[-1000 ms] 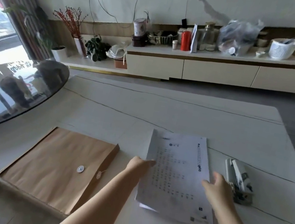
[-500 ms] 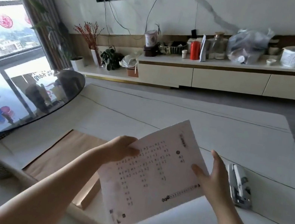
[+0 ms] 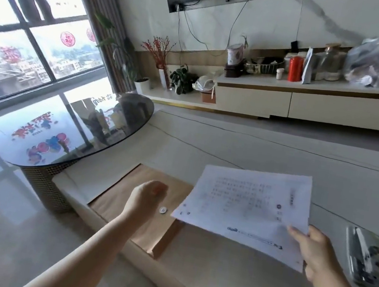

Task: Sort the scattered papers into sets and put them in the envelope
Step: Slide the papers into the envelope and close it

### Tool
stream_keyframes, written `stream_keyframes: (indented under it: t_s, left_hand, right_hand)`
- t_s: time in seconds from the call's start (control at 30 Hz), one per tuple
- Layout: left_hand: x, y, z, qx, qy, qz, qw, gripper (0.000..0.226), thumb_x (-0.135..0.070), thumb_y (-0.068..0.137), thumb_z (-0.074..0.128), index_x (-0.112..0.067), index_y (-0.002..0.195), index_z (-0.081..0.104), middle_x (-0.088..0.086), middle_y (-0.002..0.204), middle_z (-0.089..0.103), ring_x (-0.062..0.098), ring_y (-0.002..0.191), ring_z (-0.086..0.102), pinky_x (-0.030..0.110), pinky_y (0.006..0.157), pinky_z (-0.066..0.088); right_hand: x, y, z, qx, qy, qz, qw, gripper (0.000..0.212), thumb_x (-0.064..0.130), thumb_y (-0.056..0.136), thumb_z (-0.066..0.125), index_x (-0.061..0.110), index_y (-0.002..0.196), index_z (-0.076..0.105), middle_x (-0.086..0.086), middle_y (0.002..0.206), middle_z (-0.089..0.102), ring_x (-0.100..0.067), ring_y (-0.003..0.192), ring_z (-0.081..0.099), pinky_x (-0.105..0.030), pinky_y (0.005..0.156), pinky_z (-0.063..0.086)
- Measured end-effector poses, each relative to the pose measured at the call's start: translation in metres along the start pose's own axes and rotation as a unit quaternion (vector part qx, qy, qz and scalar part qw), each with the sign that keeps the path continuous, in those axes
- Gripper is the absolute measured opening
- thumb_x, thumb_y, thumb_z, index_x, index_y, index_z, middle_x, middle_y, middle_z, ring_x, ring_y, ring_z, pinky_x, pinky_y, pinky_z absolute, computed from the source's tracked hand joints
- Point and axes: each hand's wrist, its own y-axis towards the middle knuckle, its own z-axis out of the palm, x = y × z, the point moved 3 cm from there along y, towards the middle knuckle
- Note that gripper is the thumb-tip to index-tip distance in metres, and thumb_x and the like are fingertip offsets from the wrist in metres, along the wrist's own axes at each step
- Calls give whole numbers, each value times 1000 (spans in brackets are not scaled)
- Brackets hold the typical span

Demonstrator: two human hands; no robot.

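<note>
While over envelope: left hand (image 3: 147,195) loosely curled, grasping nothing.
Envelope (image 3: 138,200): flat at table's (image 3: 282,154) near left edge, string button (image 3: 163,210) closed; likely stiff, lift by flap.
Papers (image 3: 248,205): aloft, pinched at near corner by right hand (image 3: 313,251); light, floppy.
Stapler (image 3: 363,260): near right edge, clear of path.
</note>
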Motion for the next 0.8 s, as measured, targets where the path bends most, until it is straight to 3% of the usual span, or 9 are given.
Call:
stream_keyframes:
  t_s: [0.07, 0.13, 0.27, 0.37, 0.47, 0.6, 0.7, 0.8]
  left_hand:
    - [28, -15, 13, 57, 58, -27, 996, 12, -22, 88, 63, -19, 89, 75, 0, 90, 73, 19, 88, 66, 27, 76, 49]
    - [47, -34, 29, 115, 69, -21, 991, 16, -30, 91, 61, -23, 85, 74, -2, 83, 71, 15, 83, 65, 24, 72, 46]
    - [60, -67, 53, 196, 10, -57, 979, 25, -46, 94, 47, -28, 101, 64, -13, 85, 68, 10, 84, 62, 19, 72, 45]
    - [72, -71, 58, 163, -73, -91, 980, 32, -46, 84, 49, -19, 100, 56, -7, 85, 73, 12, 89, 65, 29, 85, 48]
    - [81, -60, 56, 93, 53, -56, 993, 20, -24, 92, 53, -17, 111, 53, -5, 102, 64, 16, 103, 54, 24, 83, 40]
    - [85, -46, 55, 77, 195, -58, 976, 33, -37, 86, 60, -23, 115, 51, -6, 116, 48, 18, 116, 41, 25, 94, 37]
    - [82, -42, 51, 55, 216, -77, 972, 19, -33, 91, 50, -25, 101, 63, -5, 109, 58, 19, 107, 54, 28, 79, 45]
    - [75, -42, 41, -11, 224, -72, 972, 24, -31, 93, 43, -24, 92, 66, -6, 100, 63, 19, 92, 62, 26, 65, 42]
  right_hand:
    - [1, 0, 6, 6, 42, 2, 999, 16, 2, 92, 53, 3, 107, 59, 0, 61, 69, -17, 53, 65, -24, 48, 52]
    - [1, 0, 16, 11, 62, 0, 998, 14, 1, 92, 52, 7, 104, 58, 8, 52, 67, -6, 45, 62, -19, 40, 50]
    - [0, -2, 31, -1, -29, -34, 999, 11, 4, 93, 52, 8, 100, 60, -12, 87, 68, -27, 75, 63, -31, 64, 50]
    - [-3, -6, 28, -25, -206, -89, 974, 7, 9, 92, 54, 6, 91, 61, -18, 91, 66, -34, 81, 62, -37, 68, 48]
    - [-2, -11, 21, -20, -283, -115, 952, 8, 8, 91, 54, 2, 89, 60, -18, 87, 65, -35, 78, 60, -31, 58, 45]
    - [-5, -10, 10, -11, -294, -94, 951, 6, 9, 91, 55, 8, 94, 61, -15, 92, 65, -35, 81, 59, -29, 52, 43]
    - [-5, -9, 0, 5, -270, -68, 960, 6, 4, 92, 54, 6, 94, 60, -16, 96, 64, -33, 84, 57, -29, 57, 40]
    - [-5, -11, -7, 44, -244, -16, 969, 10, 2, 92, 54, 6, 100, 59, -14, 100, 62, -28, 89, 54, -30, 62, 34]
